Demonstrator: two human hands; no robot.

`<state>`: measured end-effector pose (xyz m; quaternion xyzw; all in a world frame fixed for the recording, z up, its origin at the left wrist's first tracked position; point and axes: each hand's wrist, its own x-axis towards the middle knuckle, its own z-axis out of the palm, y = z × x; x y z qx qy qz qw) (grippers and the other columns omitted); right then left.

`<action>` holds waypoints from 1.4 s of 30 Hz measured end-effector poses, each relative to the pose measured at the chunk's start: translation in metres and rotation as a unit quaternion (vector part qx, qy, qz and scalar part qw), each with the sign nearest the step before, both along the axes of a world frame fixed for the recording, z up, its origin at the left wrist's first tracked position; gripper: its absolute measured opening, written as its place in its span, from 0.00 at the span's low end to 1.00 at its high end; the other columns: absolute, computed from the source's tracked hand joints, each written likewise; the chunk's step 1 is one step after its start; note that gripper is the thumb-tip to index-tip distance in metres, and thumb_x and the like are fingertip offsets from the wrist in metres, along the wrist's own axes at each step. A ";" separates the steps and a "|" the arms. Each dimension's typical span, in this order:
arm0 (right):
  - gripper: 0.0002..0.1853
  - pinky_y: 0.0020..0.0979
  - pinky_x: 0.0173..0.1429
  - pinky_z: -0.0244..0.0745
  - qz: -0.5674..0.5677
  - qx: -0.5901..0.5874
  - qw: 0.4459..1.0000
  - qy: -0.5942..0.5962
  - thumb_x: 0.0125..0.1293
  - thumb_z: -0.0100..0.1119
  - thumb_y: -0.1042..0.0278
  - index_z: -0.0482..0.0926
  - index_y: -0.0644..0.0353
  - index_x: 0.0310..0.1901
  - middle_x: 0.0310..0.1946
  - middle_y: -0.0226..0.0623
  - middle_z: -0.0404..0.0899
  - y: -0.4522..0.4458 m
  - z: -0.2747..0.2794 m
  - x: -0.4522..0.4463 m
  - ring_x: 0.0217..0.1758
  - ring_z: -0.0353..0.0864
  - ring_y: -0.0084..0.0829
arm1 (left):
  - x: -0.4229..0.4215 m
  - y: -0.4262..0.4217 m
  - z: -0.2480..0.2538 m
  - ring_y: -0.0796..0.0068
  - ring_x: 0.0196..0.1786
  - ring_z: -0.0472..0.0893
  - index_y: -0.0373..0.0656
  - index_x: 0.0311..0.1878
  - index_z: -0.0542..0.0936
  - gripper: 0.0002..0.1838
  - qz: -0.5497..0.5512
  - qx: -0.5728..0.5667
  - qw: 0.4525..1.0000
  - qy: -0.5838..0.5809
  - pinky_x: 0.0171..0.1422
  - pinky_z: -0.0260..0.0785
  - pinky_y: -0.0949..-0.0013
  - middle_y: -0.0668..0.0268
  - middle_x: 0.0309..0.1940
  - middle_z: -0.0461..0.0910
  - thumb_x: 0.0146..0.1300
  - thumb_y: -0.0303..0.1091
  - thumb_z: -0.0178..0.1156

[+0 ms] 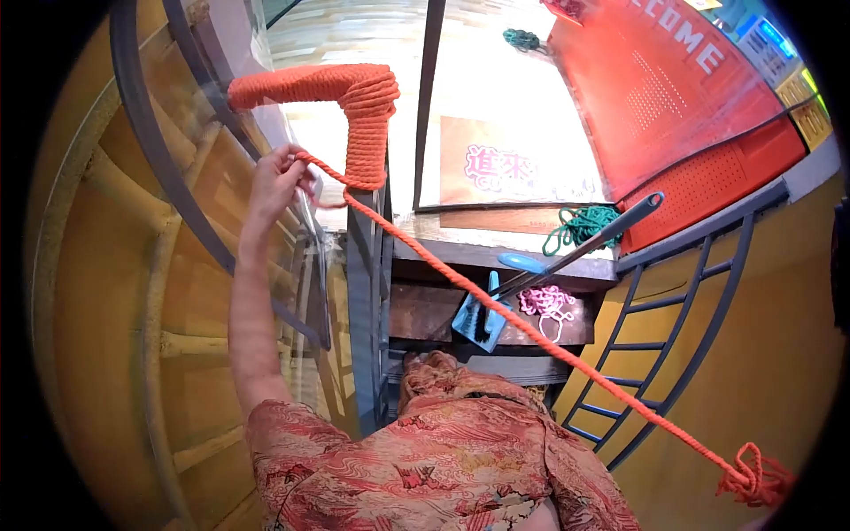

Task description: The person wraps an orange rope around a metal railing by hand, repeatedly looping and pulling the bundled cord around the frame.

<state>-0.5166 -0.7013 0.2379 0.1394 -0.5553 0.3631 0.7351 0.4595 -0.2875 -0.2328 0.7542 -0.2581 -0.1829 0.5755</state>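
Closed lightly, the left hand (276, 181) pinches a short stretch of orange rope (496, 305) between thumb and fingertips, just beside the grey post (365, 257). Its arm reaches up and forward, which probably lets the fingers work right at the lowest turns without crossing the long strand. The right hand cannot be told apart in the dim lower right corner, so whether it grips anything there is unclear.

From the post, the long strand slants down to a loose bundle (751, 478) near that corner. It runs nearly straight, as if pulled tight, and that tension would likely help the turns sit snug. Bunching the spare length well apart from the post probably spares it from tangling with the wrapping.

Above the left hand, close-packed orange coils (365, 133) cover the bend and both arms of the rail, ending partway down the post.

Farther out, a blue dustpan (472, 320) lies on the step (425, 311) beside pink yarn (542, 301), seemingly set to one side of the wrapping. Green cord (589, 227) rests on the level above, near the red panel (673, 133); a second green bundle (522, 39) lies beyond.
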 end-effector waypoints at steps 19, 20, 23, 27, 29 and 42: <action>0.16 0.31 0.24 0.65 0.085 0.139 0.985 -0.057 0.62 0.45 0.52 0.67 0.52 0.21 0.15 0.29 0.69 0.066 -0.023 -0.011 0.17 0.69 0.29 | -0.005 -0.043 -0.023 0.83 0.24 0.77 0.40 0.54 0.72 0.13 0.038 -0.096 0.994 -0.028 0.26 0.70 0.80 0.67 0.32 0.81 0.69 0.32 0.53; 0.16 0.31 0.24 0.65 0.088 0.145 0.984 -0.059 0.62 0.45 0.52 0.67 0.52 0.21 0.15 0.29 0.69 0.071 -0.025 -0.008 0.16 0.68 0.28 | -0.010 -0.043 -0.021 0.83 0.24 0.77 0.40 0.54 0.72 0.13 0.034 -0.095 0.994 -0.028 0.26 0.70 0.80 0.67 0.32 0.81 0.69 0.32 0.53; 0.17 0.31 0.24 0.65 0.096 0.160 0.981 -0.062 0.63 0.45 0.52 0.67 0.52 0.21 0.14 0.29 0.68 0.083 -0.028 -0.004 0.16 0.67 0.28 | -0.026 -0.040 -0.016 0.80 0.28 0.81 0.39 0.56 0.70 0.15 0.080 0.008 0.997 -0.014 0.28 0.73 0.77 0.62 0.32 0.81 0.66 0.26 0.52; 0.17 0.31 0.24 0.65 0.110 0.183 0.974 -0.070 0.63 0.44 0.52 0.67 0.51 0.21 0.13 0.28 0.67 0.092 -0.034 0.001 0.15 0.66 0.28 | -0.029 -0.032 -0.014 0.79 0.37 0.82 0.40 0.62 0.67 0.20 0.007 0.015 0.993 0.117 0.40 0.77 0.72 0.66 0.41 0.81 0.67 0.30 0.54; 0.17 0.30 0.24 0.64 0.119 0.193 0.971 -0.076 0.63 0.44 0.52 0.67 0.51 0.20 0.13 0.28 0.67 0.097 -0.037 0.002 0.14 0.66 0.28 | -0.030 -0.032 -0.013 0.78 0.36 0.82 0.38 0.61 0.66 0.22 -0.004 0.006 0.987 0.161 0.40 0.77 0.73 0.65 0.39 0.81 0.66 0.31 0.55; 0.20 0.34 0.20 0.68 0.171 0.218 0.952 0.132 0.60 0.55 0.50 0.75 0.62 0.25 0.16 0.40 0.75 0.046 -0.050 0.070 0.18 0.74 0.40 | -0.022 -0.041 -0.032 0.76 0.23 0.77 0.35 0.42 0.78 0.18 0.071 0.246 0.963 0.083 0.25 0.68 0.72 0.62 0.20 0.78 0.43 0.18 0.61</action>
